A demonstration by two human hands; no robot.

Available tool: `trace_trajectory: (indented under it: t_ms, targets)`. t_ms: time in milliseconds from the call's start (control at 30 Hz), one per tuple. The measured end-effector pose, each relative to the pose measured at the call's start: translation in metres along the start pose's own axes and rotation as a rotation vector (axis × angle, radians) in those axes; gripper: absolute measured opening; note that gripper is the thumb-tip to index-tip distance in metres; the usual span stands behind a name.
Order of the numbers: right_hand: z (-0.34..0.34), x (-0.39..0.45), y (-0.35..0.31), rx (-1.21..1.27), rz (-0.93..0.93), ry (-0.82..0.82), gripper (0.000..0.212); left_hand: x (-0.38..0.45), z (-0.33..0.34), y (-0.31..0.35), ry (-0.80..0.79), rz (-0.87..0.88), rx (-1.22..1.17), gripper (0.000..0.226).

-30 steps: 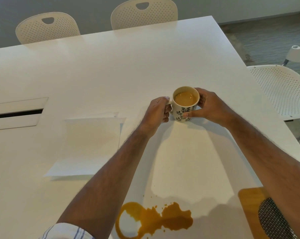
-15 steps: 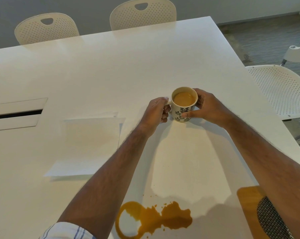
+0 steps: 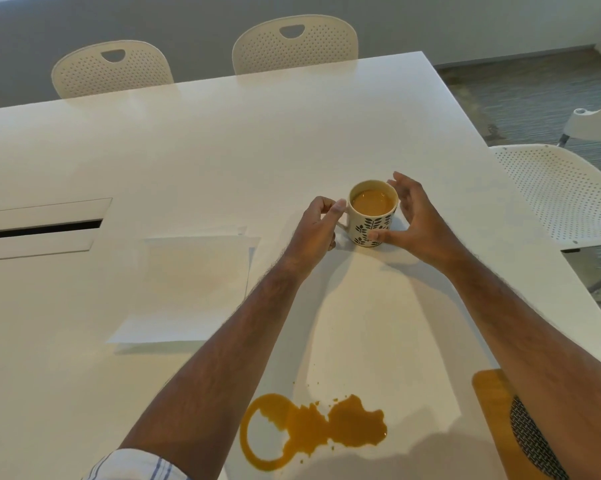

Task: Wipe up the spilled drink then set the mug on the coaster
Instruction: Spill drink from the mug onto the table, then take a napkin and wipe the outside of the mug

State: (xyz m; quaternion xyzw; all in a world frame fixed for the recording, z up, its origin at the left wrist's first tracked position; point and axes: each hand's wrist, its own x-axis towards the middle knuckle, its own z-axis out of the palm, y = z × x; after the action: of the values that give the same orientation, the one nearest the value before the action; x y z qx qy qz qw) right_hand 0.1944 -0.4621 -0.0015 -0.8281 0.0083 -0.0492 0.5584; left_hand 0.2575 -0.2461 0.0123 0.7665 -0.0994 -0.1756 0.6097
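1 mug [image 3: 372,216], 1 spill [image 3: 313,432], 1 coaster [image 3: 492,407], 2 hands, 3 chairs.

One mug [image 3: 372,216], part full. One spill puddle [image 3: 313,431] with a ring at its left end, a few small droplets above it. One coaster [image 3: 493,410], partly hidden by an arm. Paper sheets [image 3: 188,289]: at least two, stacked. Two hands: left [image 3: 314,228], right [image 3: 415,220]. Three chairs: two [image 3: 112,69] [image 3: 295,43] at the far edge, one [image 3: 562,195] on the right. One surface [image 3: 223,150], one cable slot [image 3: 39,228].
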Motion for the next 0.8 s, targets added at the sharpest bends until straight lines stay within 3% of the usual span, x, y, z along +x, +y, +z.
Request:
trace_trajectory:
  t_ms: [200, 400, 600, 800]
  targets:
    - [0.011, -0.018, -0.013, -0.121, -0.096, 0.171, 0.108, -0.022, -0.01, -0.002, 0.091, 0.086, -0.014, 0.024]
    - [0.03, -0.044, -0.033, -0.16, -0.246, 0.299, 0.103, -0.055, -0.028, -0.005, 0.132, 0.129, 0.039, 0.03]
    - [0.057, -0.068, -0.042, -0.159, -0.36, 0.237, 0.094, -0.09, -0.048, -0.011, 0.155, 0.198, 0.133, 0.033]
    - [0.086, -0.086, -0.05, -0.21, -0.312, 0.026, 0.097, -0.13, -0.068, -0.024, 0.192, 0.193, 0.145, 0.032]
